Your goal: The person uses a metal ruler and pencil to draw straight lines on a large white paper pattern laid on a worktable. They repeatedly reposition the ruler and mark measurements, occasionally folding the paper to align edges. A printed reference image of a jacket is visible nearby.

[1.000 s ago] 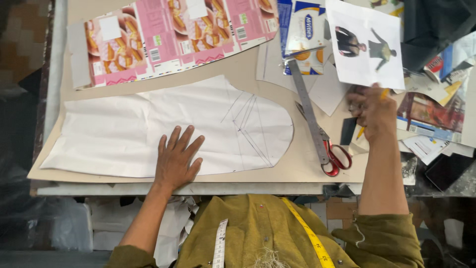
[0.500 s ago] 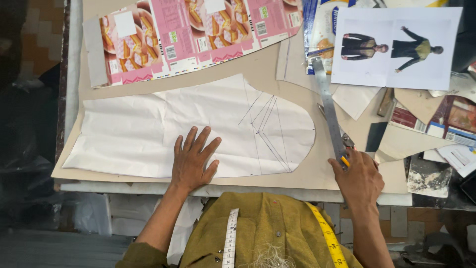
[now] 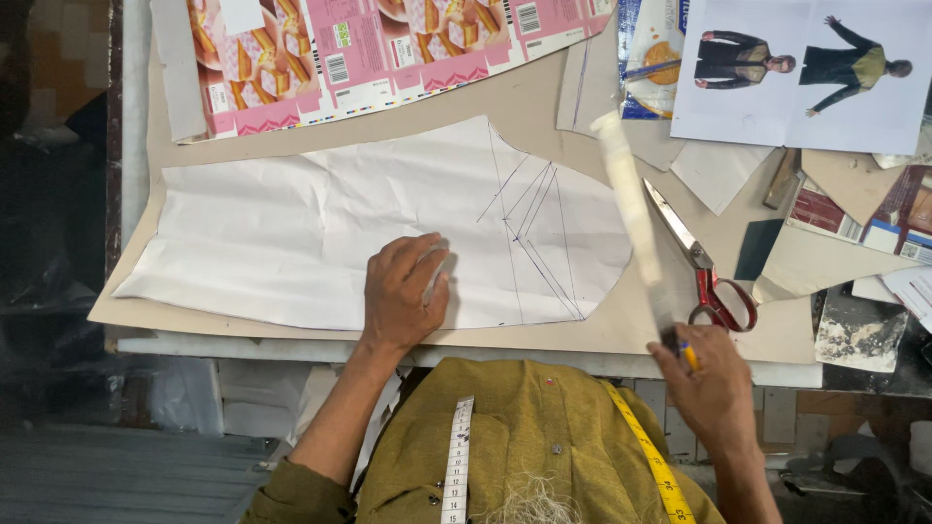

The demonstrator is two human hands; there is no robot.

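Head view: paper pattern (image 3: 291,233) under left hand (image 3: 403,291).

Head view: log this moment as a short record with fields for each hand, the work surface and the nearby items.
left hand: flat on the white paper pattern
right hand: grips one end of a long ruler, blurred, with a yellow pencil
surface: brown card under the pattern
nearby: red-handled scissors right of the ruler; pink printed carton at top; printed sheet with two figures
worn: tape measure round the neck
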